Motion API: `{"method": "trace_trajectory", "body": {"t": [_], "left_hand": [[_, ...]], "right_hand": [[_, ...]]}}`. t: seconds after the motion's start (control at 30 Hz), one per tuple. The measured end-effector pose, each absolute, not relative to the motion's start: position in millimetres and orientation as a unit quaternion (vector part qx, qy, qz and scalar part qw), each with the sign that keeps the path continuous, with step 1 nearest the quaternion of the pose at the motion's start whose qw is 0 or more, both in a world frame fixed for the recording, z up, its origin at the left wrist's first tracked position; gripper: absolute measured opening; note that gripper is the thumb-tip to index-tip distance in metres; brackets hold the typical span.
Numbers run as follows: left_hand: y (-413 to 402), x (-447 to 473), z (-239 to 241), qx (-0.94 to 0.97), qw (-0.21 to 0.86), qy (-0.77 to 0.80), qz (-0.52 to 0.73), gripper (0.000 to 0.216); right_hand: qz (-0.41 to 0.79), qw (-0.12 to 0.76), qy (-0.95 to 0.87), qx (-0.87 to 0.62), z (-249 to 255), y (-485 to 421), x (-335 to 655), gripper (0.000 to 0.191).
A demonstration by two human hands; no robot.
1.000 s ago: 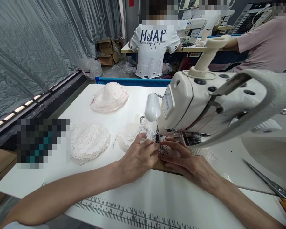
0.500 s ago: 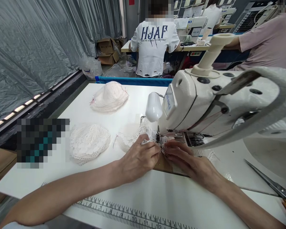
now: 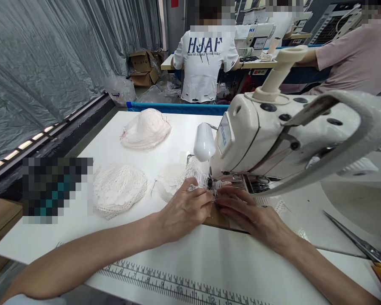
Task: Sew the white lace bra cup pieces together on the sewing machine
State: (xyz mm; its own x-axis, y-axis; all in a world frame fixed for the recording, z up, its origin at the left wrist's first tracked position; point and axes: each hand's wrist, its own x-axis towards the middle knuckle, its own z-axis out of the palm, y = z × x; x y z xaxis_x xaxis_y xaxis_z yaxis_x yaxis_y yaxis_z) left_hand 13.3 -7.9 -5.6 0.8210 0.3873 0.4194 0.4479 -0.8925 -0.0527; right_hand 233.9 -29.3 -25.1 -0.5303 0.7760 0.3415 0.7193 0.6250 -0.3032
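Observation:
White lace fabric (image 3: 195,170) runs under the needle area of a white sewing machine (image 3: 241,123). My left hand (image 3: 187,209) is closed on the lace just left of the presser foot (image 3: 210,183), its fingers bent and pinching. From the other side my right hand (image 3: 254,214) grips the lace edge, fingertips close to the foot and to my left fingers. The fabric between the two hands is mostly covered by the fingers. Part of the lace lies flat on the table (image 3: 130,245) to the left of the machine.
A rounded stack of white lace pieces (image 3: 119,188) and a pale pink cup-shaped pile (image 3: 146,127) lie on the left. Scissors (image 3: 357,237) rest at the right. A printed ruler (image 3: 178,286) runs along the front edge. Two co-workers (image 3: 205,59) sit beyond the table.
Both hands stay nearly in place at the foot, the right one slightly further left in view. The view has shifted a little; the lace looks almost the same.

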Motion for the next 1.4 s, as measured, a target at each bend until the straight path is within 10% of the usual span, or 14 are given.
{"method": "trace_trajectory", "body": {"t": [1.4], "left_hand": [[-11.5, 15.5, -10.7, -0.942, 0.036, -0.258, -0.214, 0.017]], "right_hand": [[-0.003, 0.236, -0.891, -0.387, -22.9, -33.7, 232.5, 0.026]]}}
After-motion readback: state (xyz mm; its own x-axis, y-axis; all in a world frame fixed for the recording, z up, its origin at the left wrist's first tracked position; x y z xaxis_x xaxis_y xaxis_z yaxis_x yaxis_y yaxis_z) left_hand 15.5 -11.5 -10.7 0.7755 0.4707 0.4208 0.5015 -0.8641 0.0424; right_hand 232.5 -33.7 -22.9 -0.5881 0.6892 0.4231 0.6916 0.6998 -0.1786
